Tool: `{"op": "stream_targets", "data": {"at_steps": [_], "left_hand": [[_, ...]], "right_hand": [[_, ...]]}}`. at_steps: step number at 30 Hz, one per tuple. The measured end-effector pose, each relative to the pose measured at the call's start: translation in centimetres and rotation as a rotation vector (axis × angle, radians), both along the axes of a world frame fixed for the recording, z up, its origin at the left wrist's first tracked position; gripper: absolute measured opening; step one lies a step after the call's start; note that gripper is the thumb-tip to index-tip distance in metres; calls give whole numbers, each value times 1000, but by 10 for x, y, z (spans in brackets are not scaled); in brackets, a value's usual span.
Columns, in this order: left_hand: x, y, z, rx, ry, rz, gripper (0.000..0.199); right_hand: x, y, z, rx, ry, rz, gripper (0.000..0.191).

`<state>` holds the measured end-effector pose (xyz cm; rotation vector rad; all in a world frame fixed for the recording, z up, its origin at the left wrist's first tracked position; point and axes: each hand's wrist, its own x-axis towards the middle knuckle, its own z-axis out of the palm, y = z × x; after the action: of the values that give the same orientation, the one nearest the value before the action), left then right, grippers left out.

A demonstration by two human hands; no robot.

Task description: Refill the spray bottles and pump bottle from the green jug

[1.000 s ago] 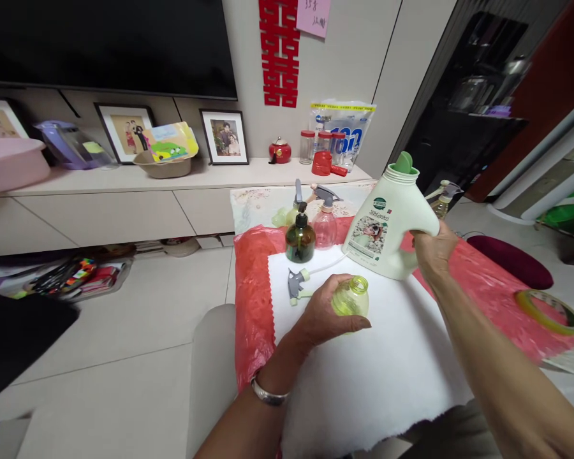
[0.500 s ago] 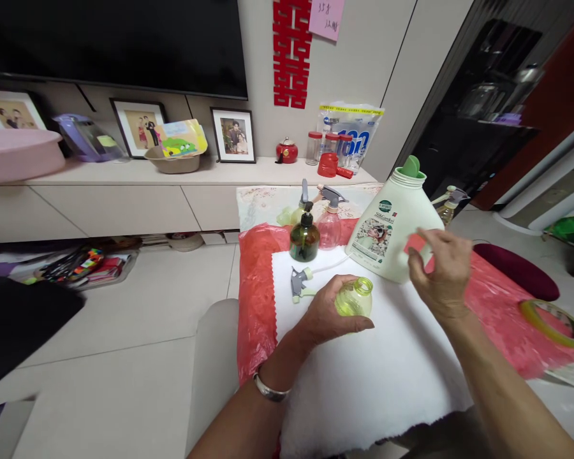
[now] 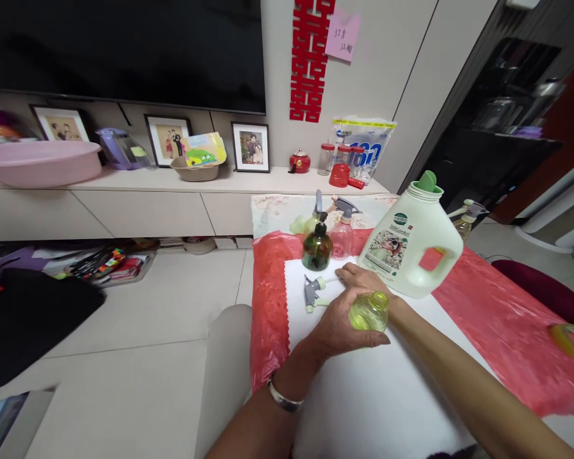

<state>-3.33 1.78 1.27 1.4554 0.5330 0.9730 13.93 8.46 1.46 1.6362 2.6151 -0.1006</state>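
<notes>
The pale green jug (image 3: 421, 233) is standing upright, its smooth, opaque plastic widening below a threaded mouth, and its loop handle is facing right. My left grip (image 3: 339, 325) is holding a small yellow-green bottle (image 3: 363, 312), nearer to me than the jug and to its left. This bottle is showing clear, shiny walls and a rounded belly, and my fingers and thumb are curving around it. Its open mouth is pointing up and leaning a little to the right, so its short long axis is tilting slightly from upright.

My right grip (image 3: 363, 278) is lying just left of the jug's lower part, behind the bottle. Its fingers are extending to the left, near a thin translucent tube; I cannot tell whether they are pinching it.

Farther left of the jug, a spray head (image 3: 312, 292) in matte grey and pale green plastic is lying on its side, its tube pointing right, toward the jug. Beyond the spray head, also left of the jug, a dark pump bottle (image 3: 317, 250) and a transparent pink spray bottle (image 3: 342, 239) are standing. Under the jug a soft white sheet (image 3: 382, 389) is spreading over wrinkled, glossy red film (image 3: 272, 280).
</notes>
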Motion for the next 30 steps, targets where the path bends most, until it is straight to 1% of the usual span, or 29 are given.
{"op": "stream_targets", "data": {"at_steps": [3, 6, 8, 11, 13, 16, 21, 24, 27, 30], "left_hand": [[1, 0, -1, 8, 8, 3, 77], [1, 1, -1, 44, -2, -8, 78], [0, 2, 0, 64, -2, -12, 78], [-1, 1, 2, 54, 24, -23, 77], [-2, 0, 3, 43, 47, -13, 75], [-2, -1, 4, 44, 60, 10, 72], [-1, -2, 3, 47, 38, 33, 70], [0, -1, 2, 71, 21, 30, 68], [0, 0, 2, 69, 10, 27, 66], [1, -1, 2, 41, 16, 24, 67]], "right_hand": [[-3, 0, 3, -36, -2, -41, 36], [3, 1, 7, -24, 68, -69, 37], [10, 3, 10, 21, 161, -99, 38], [19, 2, 18, 125, 365, -139, 41], [22, -4, 28, 192, 524, -144, 47], [23, -23, 51, 267, 761, -158, 53], [23, -63, 100, 305, 1070, -207, 43], [25, -83, 124, 284, 1208, -198, 39], [22, -98, 136, 237, 1294, -177, 40], [14, -111, 136, 212, 1290, -171, 37]]}}
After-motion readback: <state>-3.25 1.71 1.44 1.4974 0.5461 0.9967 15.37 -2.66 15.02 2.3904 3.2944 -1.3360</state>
